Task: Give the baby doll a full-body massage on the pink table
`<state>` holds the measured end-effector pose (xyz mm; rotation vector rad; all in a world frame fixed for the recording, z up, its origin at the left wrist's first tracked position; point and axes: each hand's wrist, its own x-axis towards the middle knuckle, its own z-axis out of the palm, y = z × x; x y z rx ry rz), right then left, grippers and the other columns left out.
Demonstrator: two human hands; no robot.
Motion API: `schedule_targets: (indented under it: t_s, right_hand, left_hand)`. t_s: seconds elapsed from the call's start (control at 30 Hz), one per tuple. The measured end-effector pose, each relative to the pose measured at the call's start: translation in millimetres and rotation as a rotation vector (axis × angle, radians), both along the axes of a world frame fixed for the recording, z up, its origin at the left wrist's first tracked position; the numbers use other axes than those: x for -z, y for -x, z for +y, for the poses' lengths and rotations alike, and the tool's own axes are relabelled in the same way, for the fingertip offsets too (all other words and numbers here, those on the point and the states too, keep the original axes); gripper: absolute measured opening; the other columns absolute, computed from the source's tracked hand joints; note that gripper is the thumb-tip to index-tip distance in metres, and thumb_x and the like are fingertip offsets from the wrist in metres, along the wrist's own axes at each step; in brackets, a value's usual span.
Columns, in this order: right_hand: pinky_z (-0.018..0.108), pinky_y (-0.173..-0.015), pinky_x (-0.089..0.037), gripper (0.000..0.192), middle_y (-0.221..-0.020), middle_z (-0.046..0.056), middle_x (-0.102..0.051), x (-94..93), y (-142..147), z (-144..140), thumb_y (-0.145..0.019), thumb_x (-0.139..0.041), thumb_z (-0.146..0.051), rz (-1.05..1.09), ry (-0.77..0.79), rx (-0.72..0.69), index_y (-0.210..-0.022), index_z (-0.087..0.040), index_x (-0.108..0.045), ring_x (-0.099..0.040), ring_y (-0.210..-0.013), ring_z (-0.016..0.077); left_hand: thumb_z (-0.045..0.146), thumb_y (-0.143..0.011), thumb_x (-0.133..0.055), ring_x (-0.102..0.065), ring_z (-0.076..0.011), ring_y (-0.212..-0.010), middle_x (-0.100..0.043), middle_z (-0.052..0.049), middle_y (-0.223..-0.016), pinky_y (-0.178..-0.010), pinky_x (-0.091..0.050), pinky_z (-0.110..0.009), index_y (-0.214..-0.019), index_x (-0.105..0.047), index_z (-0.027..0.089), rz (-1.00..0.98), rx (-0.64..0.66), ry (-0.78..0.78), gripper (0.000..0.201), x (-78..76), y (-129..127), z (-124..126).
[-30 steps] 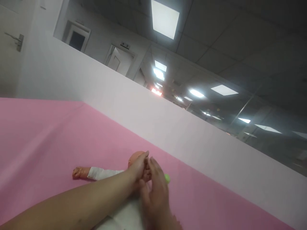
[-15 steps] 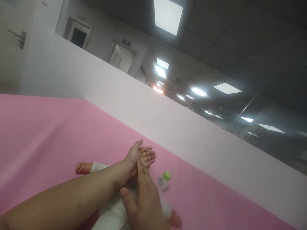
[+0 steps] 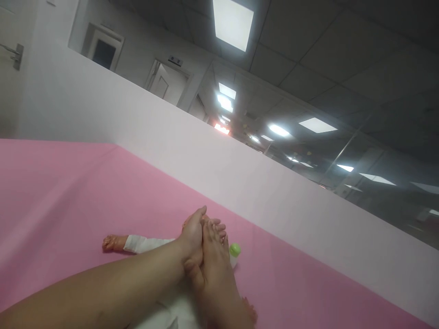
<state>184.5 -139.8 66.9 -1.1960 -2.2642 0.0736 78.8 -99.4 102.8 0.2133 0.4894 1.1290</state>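
My left hand [image 3: 195, 235] is palm up with its fingers stretched out. Across its palm lies my right hand [image 3: 216, 265], flat and palm down, fingers extended; no object shows between the two. Beneath both hands is a baby doll in white clothing [image 3: 178, 304], largely covered by my arms. One doll hand [image 3: 115, 243] sticks out at the left on a white sleeve [image 3: 142, 243], and another doll hand [image 3: 249, 310] shows at the right. Partly behind my right hand stands a small white bottle with a green cap [image 3: 235, 250].
A pink sheet [image 3: 78, 196] covers the surface under the doll. A low white partition [image 3: 240, 173] runs diagonally behind it. Beyond are a door with a handle [image 3: 17, 57], further doorways and lit ceiling panels [image 3: 233, 23].
My right hand has slid forward over the left palm, its fingers now covering it. The bottle is now partly hidden, and more of the doll's left-side sleeve shows. The view has shifted slightly.
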Motion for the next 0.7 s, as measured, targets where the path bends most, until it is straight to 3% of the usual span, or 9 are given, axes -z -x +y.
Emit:
schedule_targets:
  t_s: [0.23, 0.37, 0.5, 0.7]
  right_hand:
    - [0.067, -0.124, -0.023, 0.084, -0.164, 0.014, -0.034, -10.0, 10.7, -15.7, -0.095, -0.056, -0.063, -0.084, -0.032, -0.027, -0.162, -0.02, -0.029, -0.026, -0.154, 0.0397]
    - [0.059, -0.124, -0.029, 0.088, -0.167, 0.017, -0.028, -20.6, 14.7, -33.0, -0.096, -0.055, -0.061, -0.097, -0.013, -0.122, -0.163, -0.014, -0.021, -0.021, -0.156, 0.0349]
    - [0.057, -0.125, -0.027, 0.094, -0.169, 0.015, -0.021, -21.7, 17.0, -39.9, -0.094, -0.057, -0.065, -0.085, -0.065, -0.212, -0.164, -0.016, -0.017, -0.015, -0.157, 0.0351]
    - [0.06, -0.126, -0.022, 0.096, -0.171, 0.014, -0.012, -15.5, 10.7, -26.3, -0.095, -0.055, -0.064, -0.068, -0.049, -0.124, -0.165, -0.017, -0.008, -0.009, -0.158, 0.0352]
  left_hand:
    - [0.061, -0.098, -0.045, -0.07, -0.0293, -0.112, -0.069, -0.025, -0.123, -0.087, -0.061, -0.033, -0.122, -0.065, 0.004, 0.078, -0.1, -0.131, 0.064, -9.4, 35.0, 18.0]
    - [0.057, -0.1, -0.043, -0.07, -0.0292, -0.113, -0.068, -0.024, -0.126, -0.086, -0.062, -0.033, -0.126, -0.064, 0.005, 0.03, -0.14, -0.144, 0.062, -13.4, 43.1, 21.4]
    - [0.056, -0.101, -0.041, -0.07, -0.0309, -0.115, -0.068, -0.025, -0.128, -0.087, -0.062, -0.035, -0.129, -0.062, 0.003, -0.031, -0.083, -0.18, 0.064, -16.1, 39.2, 14.7]
    - [0.06, -0.098, -0.044, -0.068, -0.0323, -0.118, -0.067, -0.026, -0.13, -0.095, -0.058, -0.037, -0.126, -0.064, 0.002, 0.005, 0.035, -0.196, 0.067, -5.7, 19.3, -0.5]
